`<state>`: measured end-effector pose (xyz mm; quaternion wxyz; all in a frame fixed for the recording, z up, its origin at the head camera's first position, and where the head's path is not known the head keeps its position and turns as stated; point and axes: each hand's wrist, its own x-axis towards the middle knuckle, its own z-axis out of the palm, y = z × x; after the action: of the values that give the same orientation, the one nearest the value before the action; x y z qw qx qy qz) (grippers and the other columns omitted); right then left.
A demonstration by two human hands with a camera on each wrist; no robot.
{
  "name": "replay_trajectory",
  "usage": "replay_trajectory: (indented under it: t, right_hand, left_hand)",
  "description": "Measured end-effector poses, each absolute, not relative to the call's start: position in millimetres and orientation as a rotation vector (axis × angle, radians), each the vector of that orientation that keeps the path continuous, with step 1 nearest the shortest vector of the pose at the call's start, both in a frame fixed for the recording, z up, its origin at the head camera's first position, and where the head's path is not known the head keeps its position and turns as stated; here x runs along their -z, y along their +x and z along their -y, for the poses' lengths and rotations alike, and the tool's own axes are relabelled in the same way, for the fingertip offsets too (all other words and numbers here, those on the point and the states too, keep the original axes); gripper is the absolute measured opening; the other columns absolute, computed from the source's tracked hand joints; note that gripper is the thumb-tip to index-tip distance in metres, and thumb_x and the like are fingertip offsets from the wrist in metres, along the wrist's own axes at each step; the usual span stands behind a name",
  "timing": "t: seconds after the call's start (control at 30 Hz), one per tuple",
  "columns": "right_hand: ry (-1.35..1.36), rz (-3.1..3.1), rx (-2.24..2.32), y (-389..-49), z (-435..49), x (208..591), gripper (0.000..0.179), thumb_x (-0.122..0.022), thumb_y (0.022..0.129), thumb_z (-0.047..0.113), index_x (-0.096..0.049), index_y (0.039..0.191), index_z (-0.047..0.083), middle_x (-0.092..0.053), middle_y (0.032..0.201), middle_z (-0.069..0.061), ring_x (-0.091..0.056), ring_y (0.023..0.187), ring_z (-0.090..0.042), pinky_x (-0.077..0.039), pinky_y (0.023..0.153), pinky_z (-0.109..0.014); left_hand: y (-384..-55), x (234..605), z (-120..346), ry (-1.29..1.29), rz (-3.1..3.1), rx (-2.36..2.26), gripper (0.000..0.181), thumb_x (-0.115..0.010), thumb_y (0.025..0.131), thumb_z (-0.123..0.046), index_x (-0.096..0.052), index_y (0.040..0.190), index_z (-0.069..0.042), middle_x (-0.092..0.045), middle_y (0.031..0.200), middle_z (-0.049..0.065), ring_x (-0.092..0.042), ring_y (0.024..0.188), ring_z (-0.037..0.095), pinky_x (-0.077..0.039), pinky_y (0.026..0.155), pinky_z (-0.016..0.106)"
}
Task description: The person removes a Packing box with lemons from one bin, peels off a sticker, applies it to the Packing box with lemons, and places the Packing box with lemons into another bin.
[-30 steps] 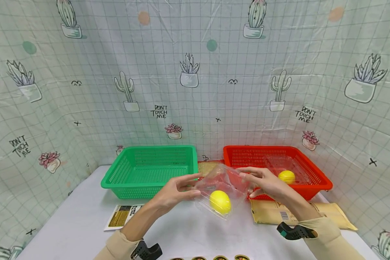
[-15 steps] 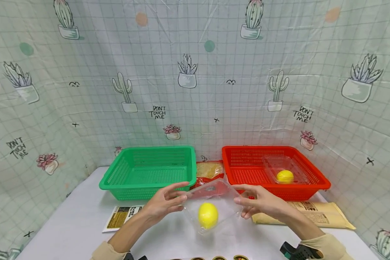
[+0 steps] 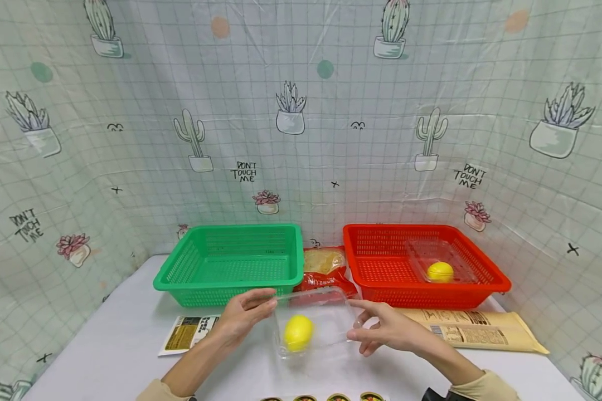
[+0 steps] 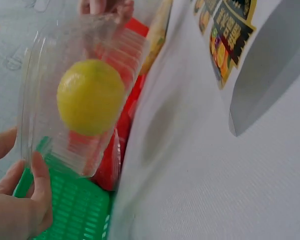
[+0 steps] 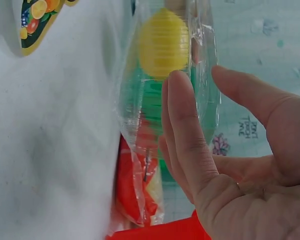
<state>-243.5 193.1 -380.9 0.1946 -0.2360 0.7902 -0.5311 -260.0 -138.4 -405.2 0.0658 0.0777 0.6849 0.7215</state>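
Note:
Between my hands is a clear plastic box point(image 3: 326, 320) with a yellow lemon point(image 3: 298, 333) inside, toward its left end. My left hand point(image 3: 241, 317) pinches the box's left rim, thumb on one side and fingers on the other in the left wrist view. At the opposite end, my right hand point(image 3: 383, 328) holds the box by its edge; in the right wrist view its fingers point(image 5: 182, 110) lie along the wall, with the thumb near the rim. The box hangs over the white table point(image 3: 331, 373), in front of the two baskets.
A green basket point(image 3: 231, 289) stands at back left. The red basket point(image 3: 426, 295) at back right contains another clear box with a yellow lemon point(image 3: 440, 272). Between them lies a red bag point(image 3: 326, 278). A flat packet point(image 3: 185, 335), a long beige packet point(image 3: 481, 331) and fruit-printed labels point(image 3: 338, 397) lie around.
Both hands have brought the clear box lower and a little left, and its tilt has altered. The lemon has shifted to the box's left end.

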Motion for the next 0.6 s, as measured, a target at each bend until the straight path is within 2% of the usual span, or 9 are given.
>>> replay_trajectory:
  t: [0.23,0.43,0.6]
  right_hand:
    - [-0.652,-2.228,1.463,-243.8,-187.1,386.4,0.083,-0.073,0.089,0.022,-0.025,0.148,-0.012,-0.059,0.101,-0.013,-0.071,0.068,-0.024,-0.061,0.063,-0.034]
    - [-0.648,-2.222,1.466,-244.6,-186.6,391.5,0.085,-0.074,0.088,0.021,-0.024,0.147,-0.015,-0.059,0.099,-0.015,-0.070,0.066,-0.021,-0.061,0.062,-0.033]
    - [-0.641,-2.247,1.453,-247.3,-189.5,395.1,0.085,-0.074,0.088,0.022,-0.025,0.147,-0.015,-0.058,0.099,-0.015,-0.070,0.066,-0.021,-0.061,0.061,-0.033]
  left_hand:
    - [-265.4,412.1,138.5,0.146,-2.181,-2.162,0.046,-0.073,0.088,-0.013,-0.060,0.128,0.004,-0.065,0.126,0.018,-0.066,0.100,0.010,-0.053,0.095,0.024]
    - [-269.3,418.1,136.4,0.163,-2.231,-2.117,0.046,-0.072,0.088,-0.014,-0.059,0.129,0.004,-0.061,0.131,0.022,-0.065,0.111,0.018,-0.048,0.105,0.036]
    - [-271.3,420.6,133.7,0.196,-2.252,-2.077,0.046,-0.069,0.089,-0.011,-0.057,0.130,0.007,-0.060,0.132,0.025,-0.063,0.116,0.026,-0.050,0.103,0.036]
